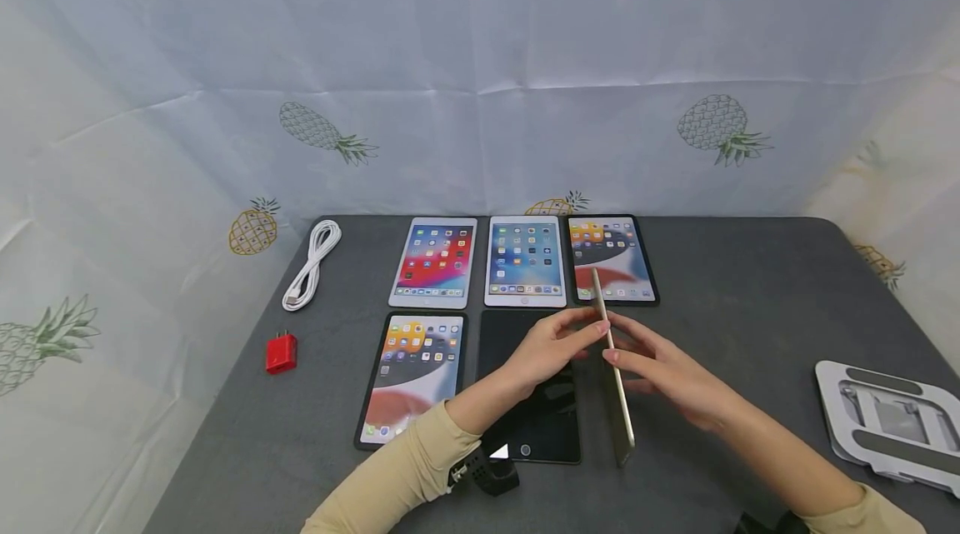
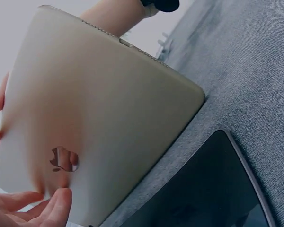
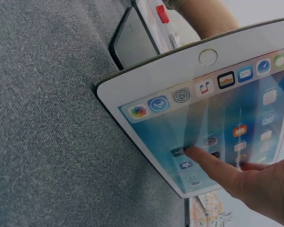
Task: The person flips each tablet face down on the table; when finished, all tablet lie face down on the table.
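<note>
Between both hands a gold-backed white tablet (image 1: 617, 388) is tilted up on its long edge. Its back (image 2: 99, 109), with an apple logo, faces my left hand (image 1: 551, 346); the lit screen (image 3: 217, 113) faces my right hand (image 1: 667, 367). Left fingertips (image 2: 59, 205) touch the back near the logo, and the thumb meets the upper edge. My right hand grips the upper edge, thumb tip over it and a finger (image 3: 210, 163) across the screen. Just left of it lies a black tablet (image 1: 536, 426), screen dark, partly hidden by the left arm.
Behind lie two white tablets (image 1: 433, 263) (image 1: 525, 261) and a black-framed one (image 1: 611, 255), screens lit. Another lit tablet (image 1: 412, 376) is front left. A coiled white cable (image 1: 311, 263) and red charger (image 1: 281, 353) sit at left; a silver folding stand (image 1: 892, 426) lies right.
</note>
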The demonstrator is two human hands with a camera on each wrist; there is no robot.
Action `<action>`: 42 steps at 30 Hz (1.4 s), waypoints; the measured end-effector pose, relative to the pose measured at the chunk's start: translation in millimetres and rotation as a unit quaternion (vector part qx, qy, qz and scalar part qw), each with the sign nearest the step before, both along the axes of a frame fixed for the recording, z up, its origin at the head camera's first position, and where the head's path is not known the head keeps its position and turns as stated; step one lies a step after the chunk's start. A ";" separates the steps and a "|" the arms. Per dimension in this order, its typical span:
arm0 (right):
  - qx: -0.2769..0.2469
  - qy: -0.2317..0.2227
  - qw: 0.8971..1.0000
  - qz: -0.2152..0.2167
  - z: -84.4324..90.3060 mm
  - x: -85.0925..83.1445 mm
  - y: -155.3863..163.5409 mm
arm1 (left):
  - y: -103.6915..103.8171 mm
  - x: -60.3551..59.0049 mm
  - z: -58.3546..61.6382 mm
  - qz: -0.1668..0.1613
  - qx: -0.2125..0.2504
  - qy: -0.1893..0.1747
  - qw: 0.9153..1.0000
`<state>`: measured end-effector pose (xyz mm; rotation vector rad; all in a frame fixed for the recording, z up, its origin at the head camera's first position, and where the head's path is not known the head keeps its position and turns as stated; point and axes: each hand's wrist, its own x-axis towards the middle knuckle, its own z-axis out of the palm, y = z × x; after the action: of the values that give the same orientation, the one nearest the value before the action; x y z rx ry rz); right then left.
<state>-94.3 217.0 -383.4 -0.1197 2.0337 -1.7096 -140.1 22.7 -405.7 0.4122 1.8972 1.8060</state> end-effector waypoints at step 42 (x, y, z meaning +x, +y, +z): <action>-0.212 -0.021 0.976 0.045 -32.8 3.0 94.1 | 4.1 8.9 -28.8 -0.101 -0.135 0.063 0.984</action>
<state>-91.3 311.1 -416.2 -0.3047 1.5802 -2.0424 -131.2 26.8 -434.5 0.6091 2.0679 1.3989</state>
